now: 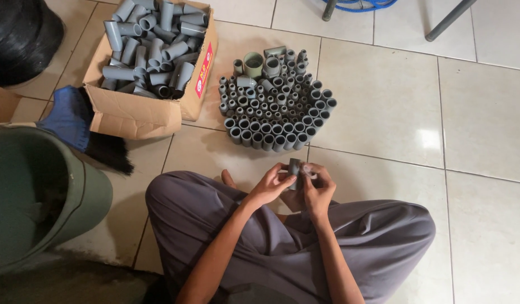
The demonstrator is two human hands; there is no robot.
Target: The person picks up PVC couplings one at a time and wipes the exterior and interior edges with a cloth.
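I sit cross-legged on a tiled floor in grey trousers. Both hands meet in front of my knees around one short grey pipe piece (pixel 294 168), held upright. My left hand (pixel 270 184) pinches it from the left side. My right hand (pixel 316 188) grips it from the right, with fingertips at its top end. Just beyond my hands, a cluster of standing grey pipe pieces (pixel 274 107) is packed upright on the floor, with a few larger fittings at its far edge.
A cardboard box (pixel 137 115) full of loose grey pipe pieces sits at the far left. A green bucket (pixel 88 194) stands to my left, with a blue-handled black brush (pixel 82 126) beside it. A black bag (pixel 21 36) is top left; chair legs (pixel 448 19) top right.
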